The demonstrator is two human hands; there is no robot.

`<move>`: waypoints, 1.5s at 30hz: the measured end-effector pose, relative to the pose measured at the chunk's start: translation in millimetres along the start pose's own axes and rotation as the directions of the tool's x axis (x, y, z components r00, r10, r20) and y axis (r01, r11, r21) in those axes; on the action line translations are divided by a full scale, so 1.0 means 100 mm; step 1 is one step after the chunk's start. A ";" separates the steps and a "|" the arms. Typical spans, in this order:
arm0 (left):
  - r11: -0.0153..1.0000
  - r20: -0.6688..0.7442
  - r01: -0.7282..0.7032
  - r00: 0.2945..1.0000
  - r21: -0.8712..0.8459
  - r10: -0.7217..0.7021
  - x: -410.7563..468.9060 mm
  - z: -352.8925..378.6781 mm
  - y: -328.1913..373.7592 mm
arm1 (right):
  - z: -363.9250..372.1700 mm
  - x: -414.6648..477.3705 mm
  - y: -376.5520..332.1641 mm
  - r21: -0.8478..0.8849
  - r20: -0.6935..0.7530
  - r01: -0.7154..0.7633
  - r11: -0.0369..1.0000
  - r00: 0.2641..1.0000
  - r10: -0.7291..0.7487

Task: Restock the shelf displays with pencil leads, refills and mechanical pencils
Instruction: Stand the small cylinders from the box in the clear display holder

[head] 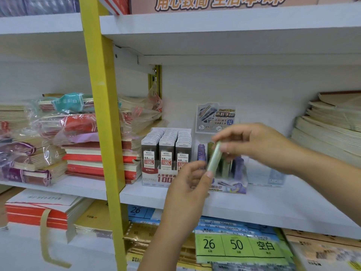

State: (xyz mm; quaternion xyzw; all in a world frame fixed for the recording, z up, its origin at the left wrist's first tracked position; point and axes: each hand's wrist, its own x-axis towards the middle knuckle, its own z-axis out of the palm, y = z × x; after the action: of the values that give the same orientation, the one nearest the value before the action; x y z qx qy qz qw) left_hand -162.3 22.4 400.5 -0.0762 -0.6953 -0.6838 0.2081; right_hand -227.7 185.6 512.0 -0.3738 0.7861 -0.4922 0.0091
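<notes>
White shelf (273, 202) carrying a grey box of lead cases (166, 153) and, just beside it, a purple display box (230, 185) of tubes. In front of that box, right hand (259, 145) pinching the top end, left hand (187, 184) pinching the bottom end of a tilted pale green tube (214, 157). Likely light, stiff, smooth plastic, a bit slippery; best taken by the ends, gently.

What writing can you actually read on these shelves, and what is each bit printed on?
"0.5 HB", "100": grey lead cases in white display box.
"不脏手铅芯": pale header card behind purple and green tubes.
"26", "50", "空白": green paper pack, bottom.
"作业本(白)": teal label on wrapped notebooks.
Too blurred: pale green tube, held by left hand and right hand.
</notes>
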 end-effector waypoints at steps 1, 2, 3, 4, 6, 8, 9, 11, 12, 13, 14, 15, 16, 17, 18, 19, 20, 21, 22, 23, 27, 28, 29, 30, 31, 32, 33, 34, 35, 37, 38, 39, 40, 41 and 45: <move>0.991 -0.041 -0.062 0.997 0.115 0.068 0.00 0.00 -0.05 | -0.07 0.05 -0.02 -0.013 -0.102 0.035 0.999 0.994 -0.037; 0.959 -0.058 -0.121 0.988 0.256 0.140 0.00 0.00 -0.09 | -0.17 0.12 -0.02 -0.056 -0.210 0.068 0.996 0.975 -0.078; 0.904 -0.047 -0.171 0.978 0.392 0.205 0.00 -0.01 -0.13 | -0.26 0.19 -0.02 -0.143 -0.303 0.080 0.986 0.945 -0.121; 0.840 -0.017 -0.212 0.967 0.499 0.254 -0.01 -0.01 -0.16 | -0.34 0.27 0.00 -0.264 -0.363 0.067 0.962 0.917 -0.163; 0.729 0.055 -0.277 0.948 0.626 0.313 -0.02 0.00 -0.21 | -0.42 0.42 0.06 -0.492 -0.381 0.007 0.871 0.897 -0.223; 0.655 0.100 -0.319 0.932 0.686 0.348 -0.01 0.00 -0.24 | -0.39 0.52 0.16 -0.640 -0.313 -0.030 0.768 0.923 -0.224; 0.632 0.111 -0.333 0.925 0.700 0.364 -0.01 -0.01 -0.25 | -0.35 0.55 0.21 -0.696 -0.267 -0.033 0.717 0.939 -0.216; 0.610 0.122 -0.350 0.915 0.711 0.384 -0.02 -0.01 -0.26 | -0.28 0.61 0.31 -0.761 -0.202 -0.022 0.648 0.958 -0.205; 0.607 0.130 -0.356 0.914 0.711 0.384 -0.02 -0.01 -0.26 | -0.25 0.64 0.35 -0.773 -0.183 -0.018 0.634 0.963 -0.195; 0.603 0.141 -0.363 0.913 0.710 0.383 -0.02 -0.01 -0.27 | -0.23 0.66 0.37 -0.779 -0.168 -0.019 0.626 0.969 -0.180; 0.598 0.152 -0.368 0.912 0.712 0.380 -0.02 -0.01 -0.28 | -0.21 0.68 0.38 -0.782 -0.154 -0.025 0.623 0.976 -0.155; 0.593 0.162 -0.372 0.912 0.714 0.377 -0.02 -0.01 -0.28 | -0.20 0.70 0.40 -0.780 -0.142 -0.034 0.624 0.982 -0.123; 0.591 0.168 -0.375 0.912 0.714 0.375 -0.02 -0.01 -0.29 | -0.18 0.71 0.41 -0.771 -0.133 -0.046 0.635 0.987 -0.090; 0.594 0.170 -0.377 0.911 0.710 0.375 -0.02 -0.02 -0.29 | -0.18 0.72 0.42 -0.752 -0.128 -0.058 0.657 0.990 -0.059; 0.600 0.170 -0.378 0.911 0.705 0.375 -0.02 -0.02 -0.29 | -0.19 0.72 0.42 -0.726 -0.130 -0.072 0.684 0.991 -0.034; 0.603 0.170 -0.379 0.911 0.702 0.375 -0.01 -0.02 -0.29 | -0.19 0.72 0.42 -0.700 -0.136 -0.086 0.709 0.991 -0.014; 0.605 0.170 -0.380 0.911 0.700 0.376 -0.01 -0.03 -0.29 | -0.20 0.73 0.42 -0.677 -0.142 -0.099 0.729 0.990 0.003; 0.606 0.170 -0.382 0.910 0.698 0.377 -0.01 -0.03 -0.29 | -0.21 0.73 0.43 -0.661 -0.146 -0.111 0.742 0.989 0.018; 0.608 0.170 -0.384 0.909 0.695 0.380 -0.01 -0.03 -0.29 | -0.22 0.73 0.43 -0.657 -0.147 -0.121 0.744 0.989 0.031; 0.609 0.170 -0.386 0.908 0.693 0.383 0.00 -0.03 -0.30 | -0.23 0.73 0.44 -0.666 -0.143 -0.128 0.735 0.989 0.043; 0.610 0.170 -0.386 0.909 0.692 0.382 0.00 -0.02 -0.30 | -0.24 0.77 0.46 -0.751 -0.077 -0.127 0.648 0.991 0.106; 0.609 0.172 -0.386 0.908 0.693 0.381 0.00 -0.03 -0.30 | -0.24 0.78 0.46 -0.783 -0.053 -0.120 0.611 0.990 0.128; 0.607 0.174 -0.388 0.908 0.693 0.382 0.00 -0.03 -0.30 | -0.23 0.78 0.46 -0.813 -0.031 -0.112 0.572 0.988 0.150; 0.607 0.176 -0.391 0.907 0.692 0.383 0.00 -0.03 -0.30 | -0.23 0.79 0.46 -0.837 -0.015 -0.106 0.538 0.985 0.171; 0.608 0.179 -0.393 0.907 0.690 0.382 0.00 -0.04 -0.30 | -0.22 0.79 0.46 -0.853 -0.004 -0.102 0.512 0.982 0.189; 0.612 0.181 -0.393 0.907 0.686 0.379 0.00 -0.04 -0.30 | -0.21 0.79 0.45 -0.863 0.002 -0.101 0.496 0.979 0.203; 0.618 0.180 -0.391 0.909 0.681 0.376 0.00 -0.04 -0.30 | -0.19 0.78 0.44 -0.870 0.006 -0.099 0.483 0.977 0.212; 0.626 0.179 -0.390 0.910 0.675 0.374 0.00 -0.04 -0.30 | -0.18 0.77 0.42 -0.878 0.012 -0.094 0.470 0.976 0.216; 0.636 0.178 -0.389 0.911 0.667 0.372 0.00 -0.04 -0.30 | -0.16 0.74 0.38 -0.884 0.018 -0.082 0.460 0.978 0.209; 0.661 0.171 -0.386 0.914 0.644 0.367 -0.01 -0.04 -0.29 | -0.13 0.65 0.30 -0.883 0.008 -0.043 0.467 0.994 0.106; 0.674 0.165 -0.386 0.914 0.629 0.370 -0.03 -0.05 -0.28 | -0.11 0.57 0.25 -0.871 -0.018 -0.015 0.492 1.000 -0.002; 0.684 0.157 -0.391 0.911 0.616 0.381 -0.05 -0.05 -0.28 | -0.08 0.47 0.20 -0.847 -0.063 0.016 0.532 0.990 -0.129; 0.687 0.145 -0.399 0.906 0.607 0.398 -0.09 -0.05 -0.28 | -0.05 0.34 0.14 -0.809 -0.122 0.049 0.586 0.961 -0.248; 0.686 0.128 -0.407 0.898 0.603 0.421 -0.13 -0.05 -0.28 | 0.00 0.18 0.08 -0.758 -0.178 0.090 0.646 0.924 -0.338; 0.628 0.079 -0.455 0.843 0.632 0.532 -0.41 -0.04 -0.32 | 0.24 -0.68 0.01 -0.593 -0.290 0.225 0.773 0.836 -0.466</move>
State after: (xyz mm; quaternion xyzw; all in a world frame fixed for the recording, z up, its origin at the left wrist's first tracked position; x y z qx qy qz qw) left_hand -137.4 24.4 355.2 -0.1503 -0.8211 -0.3311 0.4400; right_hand -170.5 208.4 474.6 -0.3870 0.7894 -0.3140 -0.3585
